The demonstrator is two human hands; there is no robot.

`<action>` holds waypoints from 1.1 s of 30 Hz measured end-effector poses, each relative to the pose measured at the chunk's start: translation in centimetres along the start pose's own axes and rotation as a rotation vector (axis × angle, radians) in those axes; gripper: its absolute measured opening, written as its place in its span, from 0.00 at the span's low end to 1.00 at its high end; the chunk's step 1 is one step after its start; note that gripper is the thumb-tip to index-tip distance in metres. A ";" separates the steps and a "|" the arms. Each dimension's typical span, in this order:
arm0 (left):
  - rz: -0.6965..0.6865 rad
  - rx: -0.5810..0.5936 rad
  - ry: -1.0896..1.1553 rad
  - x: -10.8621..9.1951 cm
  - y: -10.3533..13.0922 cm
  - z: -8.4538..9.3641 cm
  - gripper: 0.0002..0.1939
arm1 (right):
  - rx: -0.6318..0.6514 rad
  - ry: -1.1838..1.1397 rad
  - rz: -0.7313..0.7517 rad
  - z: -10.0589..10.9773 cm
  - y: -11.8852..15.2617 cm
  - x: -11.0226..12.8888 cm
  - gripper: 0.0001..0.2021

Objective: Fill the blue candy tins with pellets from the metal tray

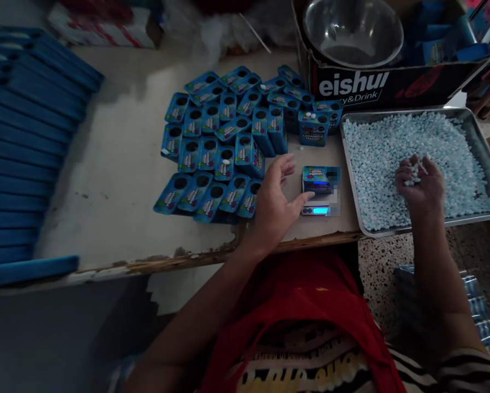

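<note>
Over the metal tray (353,180) of small pale blue candies (376,164), my right hand (420,183) is turned palm up, its curled fingers round a small heap of candies. My left hand (280,199) has its fingers apart and holds nothing; its thumb tip is at the left side of a small digital scale (310,210) with a lit blue display. On the scale lies a blue candy box (316,174). Several blue boxes with dark round openings (210,196) stand and lean close together left of my left hand.
A black cardboard box (417,84) with a steel bowl (353,33) stands behind the tray. Rows of blue boxes (24,142) fill the far left. The table's worn front edge (179,259) runs before me. A white and red box (106,27) is at the back left.
</note>
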State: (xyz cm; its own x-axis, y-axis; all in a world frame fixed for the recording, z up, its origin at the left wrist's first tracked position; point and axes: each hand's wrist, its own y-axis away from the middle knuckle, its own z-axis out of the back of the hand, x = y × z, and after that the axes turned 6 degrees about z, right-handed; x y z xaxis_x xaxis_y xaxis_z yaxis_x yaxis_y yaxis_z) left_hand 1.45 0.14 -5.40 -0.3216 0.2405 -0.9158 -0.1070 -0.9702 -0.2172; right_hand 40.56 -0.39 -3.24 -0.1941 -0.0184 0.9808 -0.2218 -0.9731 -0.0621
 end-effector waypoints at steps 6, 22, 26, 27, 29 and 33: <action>0.071 -0.027 0.068 3.1 -1.0 -3.0 0.43 | 0.063 0.114 -0.070 -1.9 -0.4 0.0 0.29; -0.178 0.124 0.051 -3.2 -6.1 -8.1 0.25 | -0.177 -0.531 0.051 -11.3 -2.0 6.6 0.23; -0.176 0.151 0.092 -3.7 -6.3 -9.6 0.23 | -0.279 -0.379 0.135 -12.2 -1.1 7.4 0.22; -0.170 0.151 0.098 -3.8 -6.3 -9.9 0.23 | -0.298 -0.383 0.163 -12.4 -0.9 7.4 0.22; -0.154 0.149 0.109 -3.7 -6.3 -10.2 0.23 | -0.297 -0.397 0.189 -12.5 -0.8 7.4 0.22; -0.107 0.143 0.194 -3.3 -6.2 -10.1 0.21 | -0.271 -0.410 0.083 -10.8 -1.6 6.7 0.22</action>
State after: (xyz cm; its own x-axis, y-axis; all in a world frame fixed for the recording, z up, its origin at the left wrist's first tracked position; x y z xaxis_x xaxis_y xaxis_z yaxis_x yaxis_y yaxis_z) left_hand 12.67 5.11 -4.47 -0.1161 0.3183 -0.9409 -0.2669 -0.9224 -0.2791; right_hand 29.34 3.55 1.48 0.1584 -0.2347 0.9591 -0.4723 -0.8710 -0.1351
